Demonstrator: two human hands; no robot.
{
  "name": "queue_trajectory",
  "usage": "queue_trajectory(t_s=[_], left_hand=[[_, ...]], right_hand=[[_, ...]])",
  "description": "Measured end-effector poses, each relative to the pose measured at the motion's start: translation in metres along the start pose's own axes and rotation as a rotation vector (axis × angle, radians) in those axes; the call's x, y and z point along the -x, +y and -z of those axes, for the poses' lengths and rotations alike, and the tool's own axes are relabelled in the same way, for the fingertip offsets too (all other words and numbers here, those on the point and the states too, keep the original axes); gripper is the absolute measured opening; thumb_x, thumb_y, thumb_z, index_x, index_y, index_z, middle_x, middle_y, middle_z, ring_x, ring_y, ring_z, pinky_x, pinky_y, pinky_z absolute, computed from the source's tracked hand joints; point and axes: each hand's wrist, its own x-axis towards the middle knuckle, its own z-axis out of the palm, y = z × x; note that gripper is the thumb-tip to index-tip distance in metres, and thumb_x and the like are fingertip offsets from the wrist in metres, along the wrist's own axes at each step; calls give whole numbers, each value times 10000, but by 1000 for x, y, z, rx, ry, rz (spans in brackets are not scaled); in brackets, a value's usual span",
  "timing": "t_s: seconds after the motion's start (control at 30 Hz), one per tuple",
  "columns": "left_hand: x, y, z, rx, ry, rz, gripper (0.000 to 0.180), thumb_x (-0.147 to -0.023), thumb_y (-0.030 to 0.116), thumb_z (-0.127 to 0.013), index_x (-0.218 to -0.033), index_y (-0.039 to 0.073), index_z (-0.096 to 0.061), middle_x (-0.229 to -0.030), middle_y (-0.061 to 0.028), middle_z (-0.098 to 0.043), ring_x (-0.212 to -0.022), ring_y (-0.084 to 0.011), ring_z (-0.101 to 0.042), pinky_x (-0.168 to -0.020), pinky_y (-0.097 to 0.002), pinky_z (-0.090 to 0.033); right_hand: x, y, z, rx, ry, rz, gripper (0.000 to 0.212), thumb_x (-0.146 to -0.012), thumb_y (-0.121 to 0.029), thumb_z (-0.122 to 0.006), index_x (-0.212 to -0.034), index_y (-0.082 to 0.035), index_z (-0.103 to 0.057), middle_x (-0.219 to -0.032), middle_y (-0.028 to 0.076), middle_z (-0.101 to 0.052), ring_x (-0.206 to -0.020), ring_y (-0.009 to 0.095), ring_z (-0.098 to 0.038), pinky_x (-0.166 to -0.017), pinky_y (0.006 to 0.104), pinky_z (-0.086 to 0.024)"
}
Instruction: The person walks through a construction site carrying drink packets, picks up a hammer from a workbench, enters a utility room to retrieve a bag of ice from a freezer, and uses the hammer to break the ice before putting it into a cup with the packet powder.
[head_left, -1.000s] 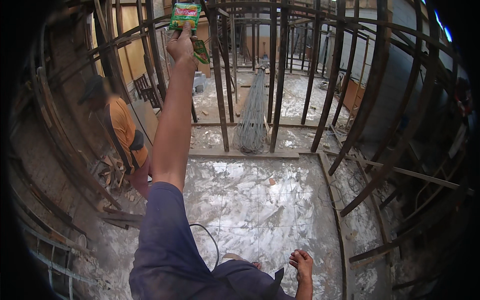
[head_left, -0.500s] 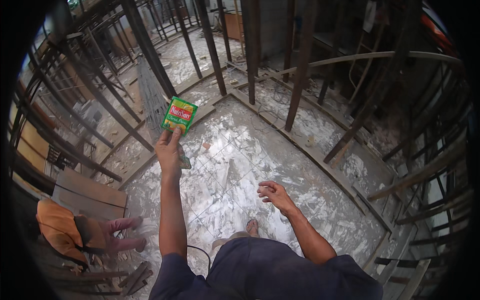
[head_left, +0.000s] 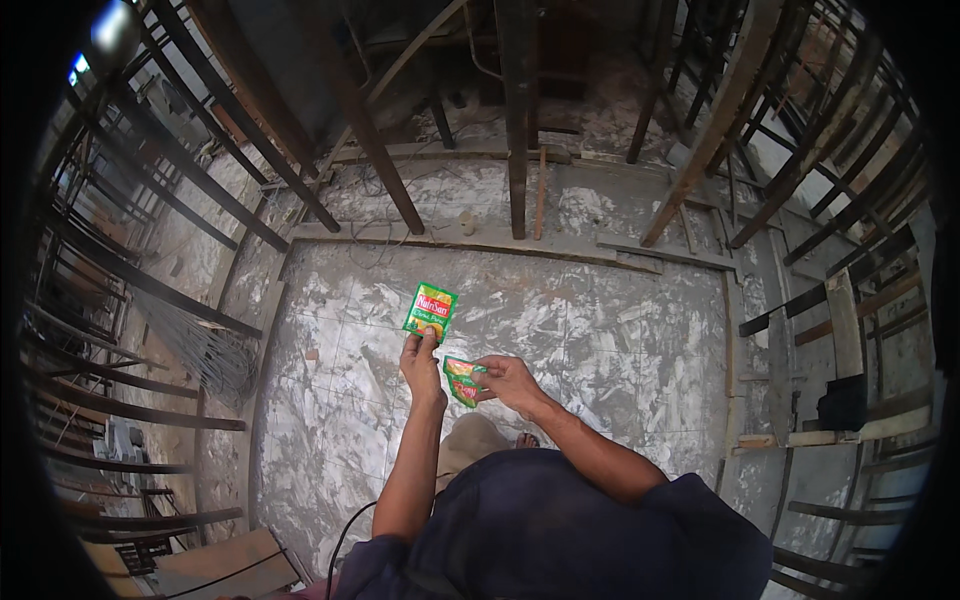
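Observation:
My left hand [head_left: 422, 368] pinches a small flat drink-powder sachet [head_left: 431, 308] by its lower edge, its printed green, yellow and red front facing me. Close by on the right, the fingers of my right hand [head_left: 505, 382] are closed on a second sachet [head_left: 464, 384] of similar colours. This one is tilted, its print turned upside down, and it lies right beside the left wrist. Whether the left fingers also touch it is hidden.
Under me is a tiled floor [head_left: 350, 400] smeared with white and grey. Timber boards [head_left: 480, 243] frame its edges, and dark upright posts [head_left: 515, 130] stand beyond. A bundle of thin rods [head_left: 205, 345] lies at left; a brown board [head_left: 225, 565] is at lower left.
My view has swung right, and the other person is out of clear sight. My right hand came from empty to gripping the lower sachet, which hung under my left hand.

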Motion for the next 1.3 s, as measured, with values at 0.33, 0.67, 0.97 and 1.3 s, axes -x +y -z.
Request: queue_trajectory(t_s=[0.33, 0.67, 0.97, 1.3], left_hand=[[-147, -68, -35, 250, 195, 201, 218, -943, 300, -438, -1020, 105, -502, -1022, -70, -564, -891, -216, -588, -905, -412, -453], [-258, -94, -282, 217, -540, 499, 401, -959, 409, -369, -655, 150, -407, -576, -10, -362, -503, -167, -369, -523, -328, -326], [-379, -14, -500, -374, -708, 281, 381, -1036, 334, -494, -890, 17, -647, -788, -21, -623, -726, -56, -546, -603, -255, -426], [-511, -13, -593, -133, -648, 339, 290, -1013, 179, -579, -1245, 6, -606, -1084, -47, -693, -909, -58, -643, -791, -230, -532]], right_hand=[[-32, -72, 184, -174, 381, 64, 359, -865, -116, -746, -1170, 17, -613, -999, 80, -708, -833, 117, -664, -692, 250, -540], [-198, -166, 362, -96, 507, 91, 283, -848, -82, -737, -1102, 3, -644, -892, 42, -679, -793, 74, -623, -690, 236, -508], [-326, -303, 442, -25, 477, 338, 236, -874, -66, -725, -1081, 19, -650, -946, 40, -692, -844, 77, -631, -754, 243, -516], [-506, -366, 546, -206, 101, 0, 289, -878, -136, -747, -1115, 7, -663, -992, 52, -707, -883, 106, -662, -807, 269, -535]])
